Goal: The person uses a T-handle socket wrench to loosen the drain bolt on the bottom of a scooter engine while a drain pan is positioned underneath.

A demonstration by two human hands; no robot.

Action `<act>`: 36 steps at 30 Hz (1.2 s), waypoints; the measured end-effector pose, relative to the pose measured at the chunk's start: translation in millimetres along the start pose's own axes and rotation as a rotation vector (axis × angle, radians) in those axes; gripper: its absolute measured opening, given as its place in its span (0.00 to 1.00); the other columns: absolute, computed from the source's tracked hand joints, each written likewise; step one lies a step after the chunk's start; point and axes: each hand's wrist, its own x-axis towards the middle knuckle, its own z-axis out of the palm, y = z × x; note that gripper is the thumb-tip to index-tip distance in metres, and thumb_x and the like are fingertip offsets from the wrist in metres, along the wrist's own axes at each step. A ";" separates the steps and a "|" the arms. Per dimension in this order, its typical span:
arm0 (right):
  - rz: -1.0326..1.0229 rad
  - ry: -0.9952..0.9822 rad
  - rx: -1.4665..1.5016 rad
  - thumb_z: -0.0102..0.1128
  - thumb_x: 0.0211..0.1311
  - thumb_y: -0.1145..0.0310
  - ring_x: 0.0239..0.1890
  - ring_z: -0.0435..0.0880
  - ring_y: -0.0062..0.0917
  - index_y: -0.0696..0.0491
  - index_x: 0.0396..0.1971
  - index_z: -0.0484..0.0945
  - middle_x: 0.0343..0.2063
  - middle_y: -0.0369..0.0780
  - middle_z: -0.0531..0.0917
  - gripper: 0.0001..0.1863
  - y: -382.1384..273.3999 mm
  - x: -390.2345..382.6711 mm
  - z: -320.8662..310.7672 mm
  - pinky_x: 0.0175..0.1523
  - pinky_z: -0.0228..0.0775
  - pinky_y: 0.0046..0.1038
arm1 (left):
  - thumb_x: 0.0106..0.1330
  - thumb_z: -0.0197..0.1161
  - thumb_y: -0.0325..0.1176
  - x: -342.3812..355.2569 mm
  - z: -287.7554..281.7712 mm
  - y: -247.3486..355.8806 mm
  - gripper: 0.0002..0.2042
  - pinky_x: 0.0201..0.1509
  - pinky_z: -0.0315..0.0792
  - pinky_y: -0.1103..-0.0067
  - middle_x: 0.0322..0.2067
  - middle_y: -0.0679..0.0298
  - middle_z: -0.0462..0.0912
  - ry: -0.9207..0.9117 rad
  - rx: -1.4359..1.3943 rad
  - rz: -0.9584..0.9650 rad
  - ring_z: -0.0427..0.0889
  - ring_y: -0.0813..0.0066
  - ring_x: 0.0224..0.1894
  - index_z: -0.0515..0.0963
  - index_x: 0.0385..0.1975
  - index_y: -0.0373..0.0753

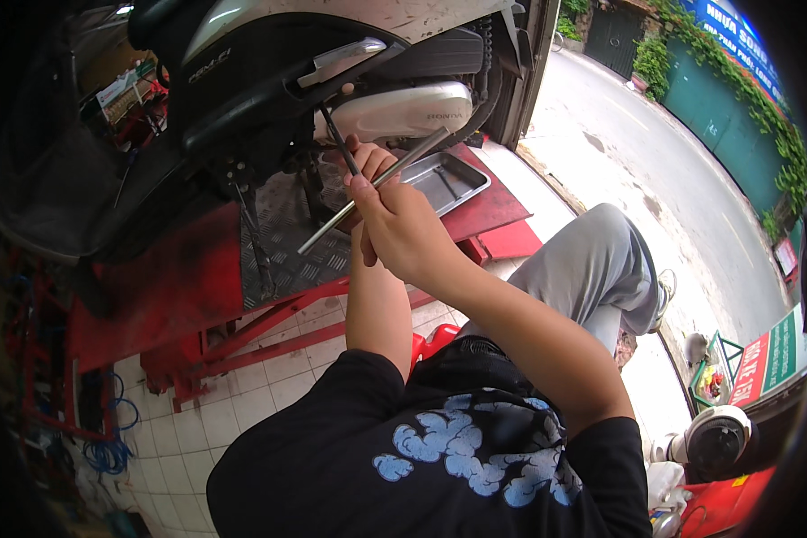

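A T-handle wrench with a long silver cross bar is between my hands, its dark shaft pointing up at the scooter's side by the white engine cover. My right hand is closed around the wrench where shaft and bar cross, thumb along the shaft. Just beyond it, my left hand is curled round the same place, partly hidden behind the right. Whether the wrench tip sits on a fastener is too small to tell.
The scooter stands on a red lift platform with a dark tread plate. A metal tray holding a dark tool lies right of my hands. Blue hose is coiled on the tiles at left. A street runs past on the right.
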 end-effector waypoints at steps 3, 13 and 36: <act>-0.184 0.003 -0.226 0.44 0.72 0.55 0.18 0.80 0.39 0.58 0.22 0.77 0.15 0.44 0.80 0.25 0.7 -4.1 1.1 0.28 0.71 0.34 | 0.72 0.52 0.40 3.4 5.9 -2.2 0.16 0.25 0.62 0.85 0.17 0.71 0.79 -0.010 0.013 -0.043 0.68 0.85 0.15 0.80 0.39 0.31; -0.645 0.453 -0.739 0.57 0.55 0.71 0.14 0.77 0.32 0.54 0.39 0.74 0.12 0.37 0.75 0.10 4.7 -23.4 -13.9 0.20 0.65 0.32 | 0.72 0.51 0.33 15.2 12.2 2.4 0.12 0.22 0.58 0.85 0.10 0.74 0.74 -0.175 -0.031 -0.111 0.64 0.86 0.11 0.82 0.41 0.36; -0.506 -0.199 -0.800 0.56 0.52 0.71 0.16 0.80 0.36 0.60 0.60 0.68 0.14 0.41 0.78 0.31 4.2 -40.9 13.3 0.21 0.69 0.34 | 0.68 0.55 0.29 16.5 16.3 6.4 0.12 0.27 0.61 0.89 0.16 0.79 0.81 -0.115 0.016 0.012 0.72 0.92 0.15 0.81 0.49 0.40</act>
